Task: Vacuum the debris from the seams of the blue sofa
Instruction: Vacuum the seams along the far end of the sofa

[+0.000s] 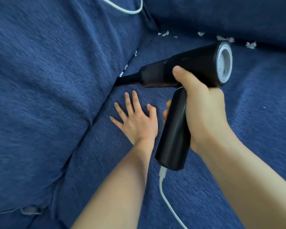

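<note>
Lower middle of the frame, a smooth white cable [163,192] plugs into the butt of the glossy black handheld vacuum [185,83], whose cylindrical handle the right hand [203,109] has wrapped tight, while the left hand [135,118] lies flat and spread on the nubby woven seat of the blue sofa [238,146]. The tapered nozzle [127,79] is jammed into the seam at center-left, so we're mid-vacuuming. Next I'd slide it up along the crease toward the torn white paper scraps [224,38] at upper right.
</note>
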